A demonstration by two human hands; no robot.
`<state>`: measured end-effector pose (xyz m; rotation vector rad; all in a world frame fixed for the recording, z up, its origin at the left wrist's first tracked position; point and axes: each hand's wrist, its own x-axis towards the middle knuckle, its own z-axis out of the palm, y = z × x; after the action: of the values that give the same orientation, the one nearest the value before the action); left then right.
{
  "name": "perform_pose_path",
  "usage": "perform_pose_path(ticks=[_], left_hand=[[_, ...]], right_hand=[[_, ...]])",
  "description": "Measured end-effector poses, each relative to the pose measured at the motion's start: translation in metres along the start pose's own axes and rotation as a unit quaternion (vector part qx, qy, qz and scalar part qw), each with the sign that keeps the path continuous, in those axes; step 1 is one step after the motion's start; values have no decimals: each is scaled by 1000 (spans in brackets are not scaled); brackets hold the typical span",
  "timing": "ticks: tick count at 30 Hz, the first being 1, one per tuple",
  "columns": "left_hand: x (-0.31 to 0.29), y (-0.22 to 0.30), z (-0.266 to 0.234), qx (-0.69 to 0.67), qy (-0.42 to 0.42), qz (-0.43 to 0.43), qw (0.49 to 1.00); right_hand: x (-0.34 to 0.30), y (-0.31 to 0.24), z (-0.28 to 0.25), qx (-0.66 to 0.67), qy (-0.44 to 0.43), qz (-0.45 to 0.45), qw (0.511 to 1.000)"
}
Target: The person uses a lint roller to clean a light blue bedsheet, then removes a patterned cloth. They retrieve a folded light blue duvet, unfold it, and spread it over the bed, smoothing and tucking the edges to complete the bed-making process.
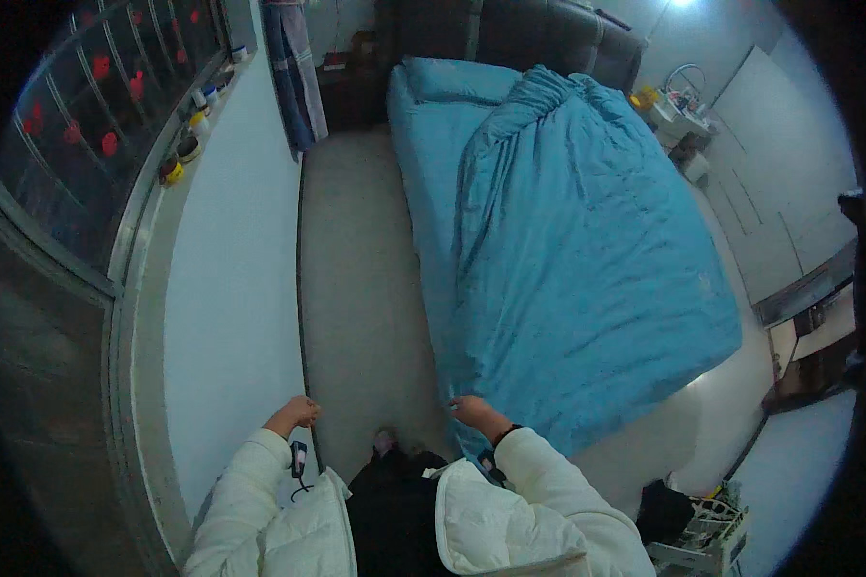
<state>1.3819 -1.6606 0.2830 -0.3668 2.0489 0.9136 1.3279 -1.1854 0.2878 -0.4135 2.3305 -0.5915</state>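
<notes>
Teal-blue fabric fills the middle and right of the frame: a rumpled duvet (587, 260) spread over a bed (431, 183) whose fitted sheet is the same colour. The duvet runs from a bunched ridge near the top centre down to a wide lower edge at centre right, where a pale strip of mattress side (664, 433) shows beneath it. A matching pillow (457, 79) lies at the top centre, against a dark padded headboard (548, 34).

At the lower centre, the right hand (476, 413) comes out of a white quilted jacket sleeve and rests on the near corner of the duvet, its fingers curled over the fabric edge; whether they actually pinch the cloth I cannot tell. The left hand (296, 413) is at lower left of centre, well apart from the bed, loosely closed with fingers drawn together, holding nothing visible, beside the white wall (231, 288). Just below it a small dark device on a cord (298, 460) hangs at the jacket's edge.

Between wall and bed a strip of grey floor (356, 288) runs up the frame. Along the left, a window sill (154, 269) carries several small jars and pots (188, 144) in the upper left, under a dark window with red decorations (106, 106). A striped cloth (293, 72) hangs at the top centre left. In the upper right stands a cluttered bedside table (678, 111); at the lower right corner, a white wire rack (707, 539).
</notes>
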Motion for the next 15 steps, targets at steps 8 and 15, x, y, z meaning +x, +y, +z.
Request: perform_pose_path(ticks=[8,15], left_hand=[[8,91,-72,-232,-63,13,971],[99,170,-203,-242,-21,23,970]], right_hand=[[-21,37,-14,-48,-143,177,973],[26,31,-96,-19,-123,247,961]])
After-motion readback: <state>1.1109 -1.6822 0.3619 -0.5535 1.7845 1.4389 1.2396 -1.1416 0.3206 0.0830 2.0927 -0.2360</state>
